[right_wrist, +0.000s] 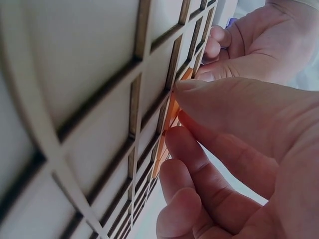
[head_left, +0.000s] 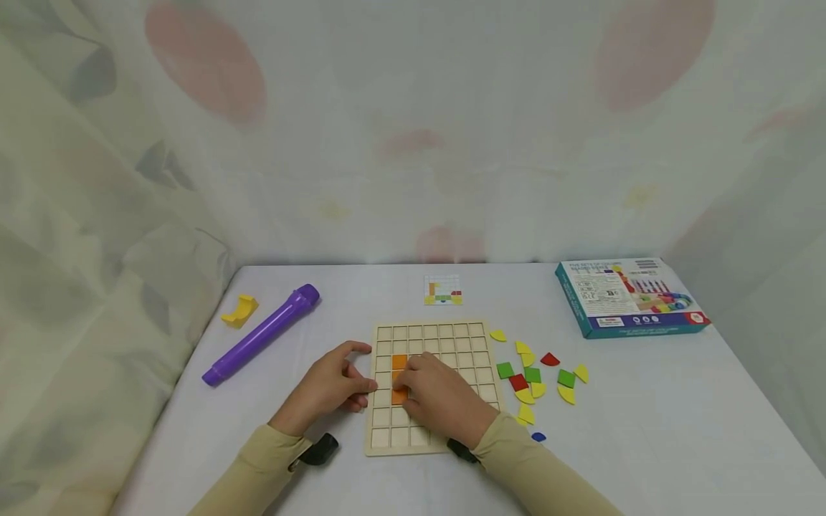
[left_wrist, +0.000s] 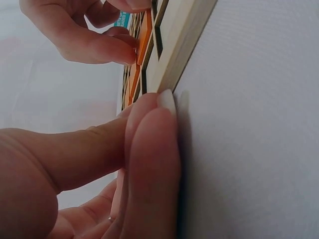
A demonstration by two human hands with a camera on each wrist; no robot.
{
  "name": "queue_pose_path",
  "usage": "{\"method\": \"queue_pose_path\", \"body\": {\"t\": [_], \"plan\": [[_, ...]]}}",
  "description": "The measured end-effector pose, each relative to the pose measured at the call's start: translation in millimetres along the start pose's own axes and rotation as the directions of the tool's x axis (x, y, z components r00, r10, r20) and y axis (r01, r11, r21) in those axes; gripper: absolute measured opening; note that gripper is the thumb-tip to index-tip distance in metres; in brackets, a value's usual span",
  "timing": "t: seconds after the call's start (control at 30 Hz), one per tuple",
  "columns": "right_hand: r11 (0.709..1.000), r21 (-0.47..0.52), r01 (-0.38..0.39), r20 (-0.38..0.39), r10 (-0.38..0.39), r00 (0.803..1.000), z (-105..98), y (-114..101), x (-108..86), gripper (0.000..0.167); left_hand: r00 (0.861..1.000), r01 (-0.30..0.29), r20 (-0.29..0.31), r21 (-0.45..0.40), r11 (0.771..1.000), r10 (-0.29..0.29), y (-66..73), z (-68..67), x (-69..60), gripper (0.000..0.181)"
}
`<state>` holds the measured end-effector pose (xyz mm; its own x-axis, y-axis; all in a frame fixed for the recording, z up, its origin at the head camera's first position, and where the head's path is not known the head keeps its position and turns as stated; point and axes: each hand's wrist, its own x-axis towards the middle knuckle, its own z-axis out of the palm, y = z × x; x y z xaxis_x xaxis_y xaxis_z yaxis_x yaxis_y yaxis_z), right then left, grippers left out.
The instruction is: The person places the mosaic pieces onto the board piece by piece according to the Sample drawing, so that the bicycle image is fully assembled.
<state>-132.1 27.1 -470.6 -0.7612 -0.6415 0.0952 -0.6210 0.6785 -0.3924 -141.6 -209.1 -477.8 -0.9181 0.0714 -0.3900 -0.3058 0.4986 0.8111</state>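
A wooden grid board lies in front of the person, with orange pieces in a column near its left side. At the board's left edge, the left hand grips the rim between thumb and curled fingers, also seen in the left wrist view. The right hand reaches over the board; its thumb and fingertips pinch an orange piece low in the column, partly hidden by the fingers. Above the board stands a small pattern card flat on the table.
Yellow, green, red and blue pieces lie scattered right of the board. A purple tube and a yellow curved piece lie at the left. A teal-edged box is at the back right.
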Motion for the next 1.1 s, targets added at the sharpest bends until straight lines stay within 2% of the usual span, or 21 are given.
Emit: {"method": "queue_pose_path", "body": {"t": [0.57, 0.67, 0.77, 0.9, 1.1], "plan": [[1.0, 0.014, -0.007, 0.014, 0.007, 1.0, -5.4, 3.5, -0.5, 0.016, 1.0, 0.005, 0.0, 0.002, 1.0, -0.005, -0.5, -0.1, 2.0, 0.07], [0.999, 0.025, -0.038, 0.014, 0.038, 0.999, -11.9, 10.1, -3.5, 0.018, 1.0, 0.008, -0.002, 0.001, 1.0, -0.008, 0.0, -0.1, 1.8, 0.07], [0.993, 0.053, -0.103, -0.002, 0.103, 0.995, -22.8, 21.9, -8.7, 0.02, 1.0, 0.013, -0.008, 0.003, 1.0, -0.013, 0.4, 0.0, 1.5, 0.07], [0.973, 0.079, -0.215, -0.043, 0.219, 0.975, -39.2, 45.7, -18.2, 0.021, 1.0, 0.016, -0.014, -0.006, 1.0, -0.016, 0.4, -0.1, 0.9, 0.07], [0.912, 0.075, -0.404, -0.049, 0.408, 0.912, -59.9, 90.3, -41.9, 0.025, 1.0, 0.008, -0.01, -0.008, 1.0, -0.008, 0.6, -0.4, 0.6, 0.07]]}}
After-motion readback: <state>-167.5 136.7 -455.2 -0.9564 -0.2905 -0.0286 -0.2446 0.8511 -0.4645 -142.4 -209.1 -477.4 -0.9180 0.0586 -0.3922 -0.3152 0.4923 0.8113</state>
